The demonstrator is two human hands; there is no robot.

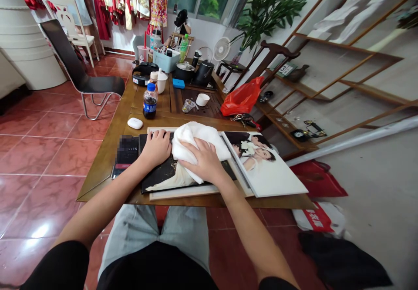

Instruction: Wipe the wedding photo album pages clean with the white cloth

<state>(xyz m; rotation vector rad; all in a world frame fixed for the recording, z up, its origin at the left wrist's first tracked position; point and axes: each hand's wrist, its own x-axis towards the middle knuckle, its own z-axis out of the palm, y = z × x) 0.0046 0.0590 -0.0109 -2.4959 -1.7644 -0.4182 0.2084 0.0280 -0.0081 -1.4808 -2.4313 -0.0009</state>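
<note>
My right hand (205,161) grips a bunched white cloth (209,135) and presses it down on a dark photo panel (156,172). A pale, dress-like shape shows in the lower part of that picture, and the cloth covers much of the rest. My left hand (159,145) lies with its fingers out flat on the panel's upper left, close to the cloth's edge. Beneath the panel, the edge of a light-coloured board or frame (183,193) sticks out. Right of it rests a second photo panel (271,172) showing two people, partly on the frame.
A phone (127,153) and a white earbud case (135,123) sit left of the panels on the wooden table (107,155). Behind stand a blue-capped cola bottle (150,101), small cups, a kettle (204,72) and a red plastic bag (242,96). Shelving rises at right.
</note>
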